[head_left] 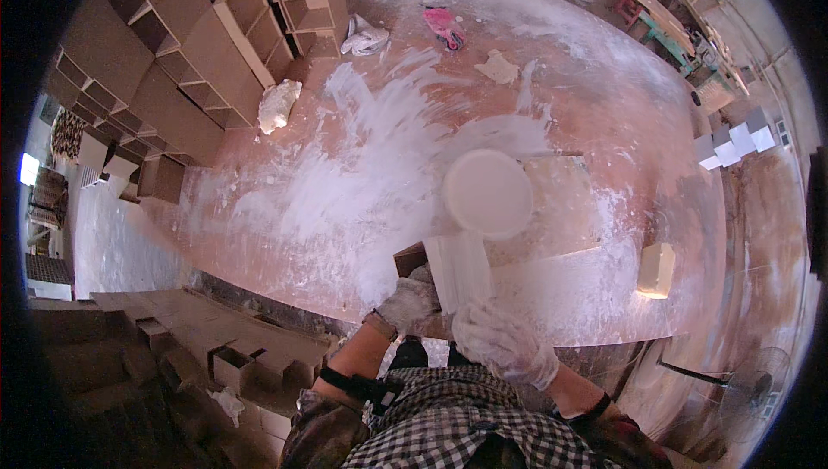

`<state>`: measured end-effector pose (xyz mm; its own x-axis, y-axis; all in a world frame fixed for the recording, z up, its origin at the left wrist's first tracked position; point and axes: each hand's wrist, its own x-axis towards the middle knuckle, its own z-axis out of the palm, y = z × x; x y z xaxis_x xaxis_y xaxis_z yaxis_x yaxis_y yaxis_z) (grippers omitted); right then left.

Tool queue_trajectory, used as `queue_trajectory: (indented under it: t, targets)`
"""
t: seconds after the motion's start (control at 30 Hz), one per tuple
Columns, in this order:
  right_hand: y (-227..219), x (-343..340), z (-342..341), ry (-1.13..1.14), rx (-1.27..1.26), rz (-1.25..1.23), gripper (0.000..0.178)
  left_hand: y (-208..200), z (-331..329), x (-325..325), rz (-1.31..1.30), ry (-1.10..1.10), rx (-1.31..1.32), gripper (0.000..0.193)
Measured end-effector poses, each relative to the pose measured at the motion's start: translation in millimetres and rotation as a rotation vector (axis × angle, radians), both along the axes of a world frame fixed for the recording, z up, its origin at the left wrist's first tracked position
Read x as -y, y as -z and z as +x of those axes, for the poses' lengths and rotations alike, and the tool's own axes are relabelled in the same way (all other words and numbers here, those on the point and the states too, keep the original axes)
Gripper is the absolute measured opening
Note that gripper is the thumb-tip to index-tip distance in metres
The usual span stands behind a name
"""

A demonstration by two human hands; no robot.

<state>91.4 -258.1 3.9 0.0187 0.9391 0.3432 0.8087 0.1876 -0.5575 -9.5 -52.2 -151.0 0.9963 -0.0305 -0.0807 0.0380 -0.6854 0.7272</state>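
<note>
In front of my body, near the table's front edge, is a small box (460, 272) with a pale, white-coated face and a dark brown open end. My left hand (407, 305), in a whitish glove, is closed on its left side near the opening. My right hand (503, 341), gloved and smeared white, is closed at the near right corner of the pale face. Whatever its curled fingers hold is hidden. Just beyond the box, a round tub (489, 193) filled with an off-white paste stands on a flat board (565, 202).
White smears cover the reddish table (285, 184). A crumpled pale lump (279, 106), a white cloth (365, 36), a pink item (444, 28) and a small lit block (656, 271) lie around it. Cardboard boxes (164, 21) are stacked at left; a fan (759, 383) stands lower right.
</note>
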Motion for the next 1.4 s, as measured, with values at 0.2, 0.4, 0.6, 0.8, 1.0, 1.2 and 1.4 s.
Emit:
queue_trajectory:
  t: [0.2,0.4,0.6,0.8,1.0,1.2,1.4]
  targets:
    - [-44.0,-6.8,18.8,0.268,-0.337,-0.004,0.03,-11.6,5.1,-18.7,-0.08,0.058,-0.064,0.043]
    - [-25.1,-86.7,70.6,0.101,-0.316,0.009,0.04,11.5,3.6,-9.9,-0.71,-0.169,-0.058,0.047]
    - [9.7,-90.9,44.7,0.108,-0.236,0.023,0.041,-0.6,-2.5,-14.9,0.145,0.125,-0.134,0.048]
    - [3.5,-24.0,9.1,-0.2,-0.62,-0.043,0.035,-46.1,1.1,-18.1,-0.228,-0.042,-0.007,0.057]
    - [-1.3,7.7,32.2,0.197,-1.229,-0.139,0.031,-26.9,-4.7,-28.8,-0.223,0.02,0.007,0.055]
    - [68.8,-42.8,85.7,0.513,-0.926,-0.044,0.033,4.9,-2.0,-35.0,-0.611,-0.178,-0.22,0.043]
    - [5.5,-22.1,31.5,0.235,-1.185,0.038,0.028,-54.1,-3.9,-46.3,-0.125,-0.028,-0.049,0.043]
